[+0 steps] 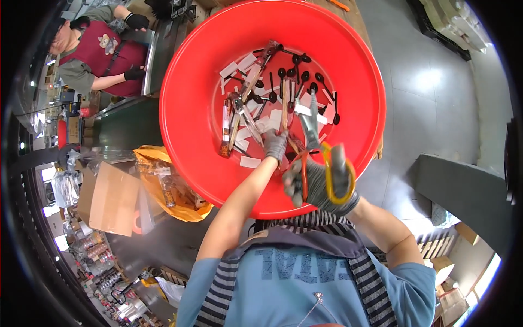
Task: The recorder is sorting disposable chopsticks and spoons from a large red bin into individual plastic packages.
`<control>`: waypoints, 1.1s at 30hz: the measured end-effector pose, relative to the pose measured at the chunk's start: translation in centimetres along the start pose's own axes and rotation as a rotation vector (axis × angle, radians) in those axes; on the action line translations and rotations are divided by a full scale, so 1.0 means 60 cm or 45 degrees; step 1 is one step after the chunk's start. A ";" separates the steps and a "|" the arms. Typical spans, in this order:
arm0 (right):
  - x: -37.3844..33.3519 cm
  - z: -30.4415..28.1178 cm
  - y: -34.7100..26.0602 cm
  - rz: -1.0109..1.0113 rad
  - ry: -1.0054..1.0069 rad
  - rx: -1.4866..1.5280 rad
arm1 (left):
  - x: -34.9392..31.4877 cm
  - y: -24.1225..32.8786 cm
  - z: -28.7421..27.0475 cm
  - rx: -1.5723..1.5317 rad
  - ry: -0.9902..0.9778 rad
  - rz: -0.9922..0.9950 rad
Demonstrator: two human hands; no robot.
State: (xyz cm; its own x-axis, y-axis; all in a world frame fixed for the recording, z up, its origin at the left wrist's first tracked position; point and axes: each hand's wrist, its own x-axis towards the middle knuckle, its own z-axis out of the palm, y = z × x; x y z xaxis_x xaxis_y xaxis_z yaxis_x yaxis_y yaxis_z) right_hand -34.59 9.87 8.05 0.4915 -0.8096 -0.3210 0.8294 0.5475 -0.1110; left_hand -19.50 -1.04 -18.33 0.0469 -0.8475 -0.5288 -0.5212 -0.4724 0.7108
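Note:
My left hand [275, 145], in a grey glove, is closed around the lower end of a narrow clear packet [284, 106] with light wooden sticks inside. My right hand [327, 182], also gloved, grips scissors [310, 126] by their orange and yellow handles. The metal blades point away from me over the tub, and a white paper strip shows across them. Below both hands, inside a big red tub [196, 109], lie several black plastic spoons [273, 97], white paper slips [250, 162] and other wrapped packets [225, 128].
A yellow bag [188, 211] with clear packets stands left of the tub, beside an open cardboard box [113, 199]. At the far left, a co-worker in a dark red apron [128, 60] works by a metal-edged bench [154, 60]. A grey panel [463, 188] stands right.

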 end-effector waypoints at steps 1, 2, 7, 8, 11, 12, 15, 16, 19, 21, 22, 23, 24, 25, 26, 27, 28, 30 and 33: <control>-0.003 -0.009 -0.006 0.005 0.011 0.089 | 0.007 0.021 0.005 0.366 0.209 0.172; -0.005 -0.020 -0.016 0.007 0.016 0.176 | 0.015 0.035 0.011 0.388 0.203 0.136; -0.038 -0.044 -0.018 0.039 0.056 -0.139 | 0.062 0.063 0.028 0.723 0.098 0.175; -0.044 -0.049 -0.022 0.000 0.060 -0.116 | 0.074 0.057 0.024 0.538 0.111 0.258; -0.044 -0.074 -0.029 -0.251 0.274 -0.725 | 0.108 0.029 -0.017 -1.036 -0.346 0.167; -0.045 -0.087 -0.039 -0.426 0.351 -0.772 | 0.082 0.080 -0.022 -1.220 -0.461 0.201; -0.036 -0.107 -0.074 -0.480 0.373 -0.683 | 0.001 0.227 -0.099 -1.438 -0.695 0.203; -0.025 -0.096 -0.085 -0.504 0.262 -0.728 | -0.019 0.252 -0.135 -1.553 -0.688 0.388; -0.005 -0.055 -0.119 -0.351 0.051 -0.917 | -0.068 0.343 -0.243 -1.468 -0.765 0.580; 0.018 -0.036 -0.128 -0.152 -0.012 -0.965 | -0.086 0.390 -0.311 -1.360 -0.825 0.677; 0.023 -0.029 -0.121 -0.198 -0.259 -0.731 | -0.092 0.409 -0.342 -1.286 -0.795 0.728; 0.032 -0.029 -0.110 -0.225 -0.179 -0.874 | -0.107 0.428 -0.372 -1.209 -0.755 0.781; 0.042 -0.029 -0.102 -0.264 -0.081 -1.012 | -0.129 0.453 -0.391 -1.104 -0.693 0.857; 0.050 -0.021 -0.096 -0.278 -0.035 -1.067 | -0.154 0.476 -0.404 -0.988 -0.543 0.896; 0.061 -0.023 -0.091 -0.201 -0.211 -0.914 | -0.175 0.493 -0.419 -0.868 -0.387 0.938; 0.070 -0.021 -0.085 -0.120 -0.381 -0.758 | -0.180 0.504 -0.437 -0.640 -0.274 1.066; 0.077 -0.016 -0.078 -0.143 -0.534 -0.536 | -0.188 0.518 -0.447 -0.620 -0.204 1.086; 0.089 -0.013 -0.069 -0.116 -0.521 -0.601 | -0.206 0.538 -0.467 -0.635 -0.099 1.080; 0.098 -0.005 -0.061 -0.067 -0.529 -0.588 | -0.213 0.556 -0.500 -0.707 -0.143 1.118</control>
State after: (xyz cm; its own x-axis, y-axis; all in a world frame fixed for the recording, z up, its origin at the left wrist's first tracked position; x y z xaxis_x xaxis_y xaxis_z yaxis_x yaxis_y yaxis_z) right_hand -34.80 3.14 6.30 0.5925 -0.8018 0.0780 0.7002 0.4647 -0.5420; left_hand -11.91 -13.24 26.05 -0.2530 -0.9327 0.2570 0.1325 0.2297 0.9642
